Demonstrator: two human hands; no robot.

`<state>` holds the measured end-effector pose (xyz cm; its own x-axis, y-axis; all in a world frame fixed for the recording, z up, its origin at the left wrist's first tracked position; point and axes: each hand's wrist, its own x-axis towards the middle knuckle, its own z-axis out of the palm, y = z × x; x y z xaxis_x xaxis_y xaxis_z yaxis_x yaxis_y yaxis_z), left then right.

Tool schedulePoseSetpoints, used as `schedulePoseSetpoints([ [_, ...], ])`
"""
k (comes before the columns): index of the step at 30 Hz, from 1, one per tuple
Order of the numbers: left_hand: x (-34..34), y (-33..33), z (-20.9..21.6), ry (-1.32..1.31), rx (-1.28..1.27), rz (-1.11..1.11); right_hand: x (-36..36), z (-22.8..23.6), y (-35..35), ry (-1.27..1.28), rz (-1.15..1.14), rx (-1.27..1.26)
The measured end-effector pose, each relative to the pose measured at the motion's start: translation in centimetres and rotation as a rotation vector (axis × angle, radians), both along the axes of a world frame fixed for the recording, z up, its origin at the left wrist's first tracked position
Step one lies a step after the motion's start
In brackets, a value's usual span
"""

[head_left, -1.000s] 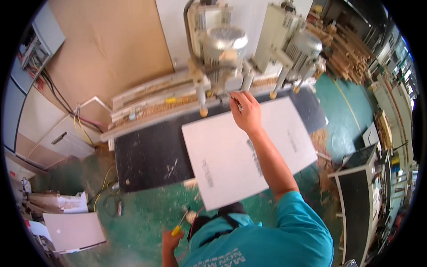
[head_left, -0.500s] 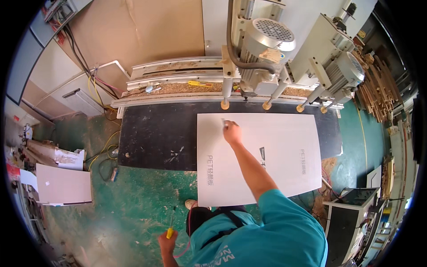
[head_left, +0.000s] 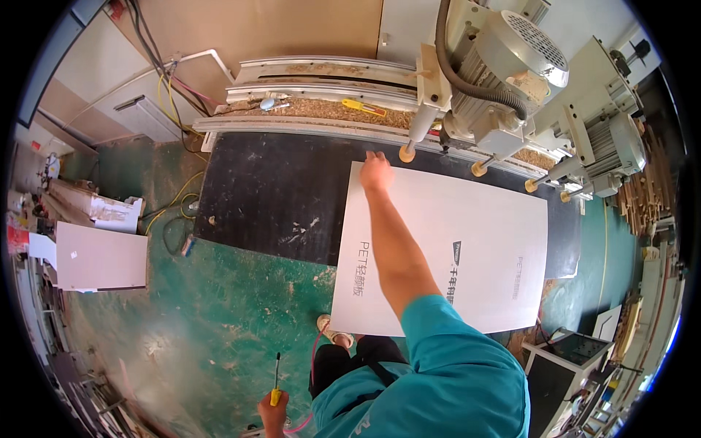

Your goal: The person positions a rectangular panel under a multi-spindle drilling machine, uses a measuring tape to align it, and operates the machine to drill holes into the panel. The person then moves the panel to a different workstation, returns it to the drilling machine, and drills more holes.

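Observation:
A large white panel with printed lettering lies on the black machine table and overhangs its near edge. My right hand is at the panel's far left corner, its fingers bent over the far edge. The fingertips are small in the picture, and anything thin between them cannot be made out. Low at the left, my left hand is closed round the yellow handle of an air blow gun. Its slim nozzle points up and ends in a dark tip. A pink hose runs beside my leg.
Motors on uprights, with round-footed rods, stand over the table's far side. A yellow utility knife lies on the sawdust-covered rail. Another pale panel is at the left; a dark-topped cabinet stands at the lower right.
My right hand has moved across the panel to its far edge near the left corner. My left hand still holds the blow gun, nozzle up. The whole view has shifted and tilted.

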<state>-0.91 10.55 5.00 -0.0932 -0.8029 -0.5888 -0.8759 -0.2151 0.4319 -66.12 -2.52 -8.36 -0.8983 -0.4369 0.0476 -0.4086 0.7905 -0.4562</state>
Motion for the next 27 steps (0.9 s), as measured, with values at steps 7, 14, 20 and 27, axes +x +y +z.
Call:
schedulePoseSetpoints([
  [7,0.3,-2.4,0.2,-0.005,-0.073,-0.181,-0.6,-0.2,-0.8,0.070,0.520,0.176],
  [14,3.8,-2.6,-0.3,0.001,-0.051,-0.175,3.0,-1.5,2.7,0.008,0.139,-0.030],
  [20,6.2,-2.8,-1.2,-0.004,-0.080,-0.175,0.8,-0.5,1.4,0.160,-0.046,0.065],
  [27,6.5,-1.8,-0.4,-0.030,-0.016,-0.096,-0.4,-0.5,-1.5,0.143,0.098,0.160],
])
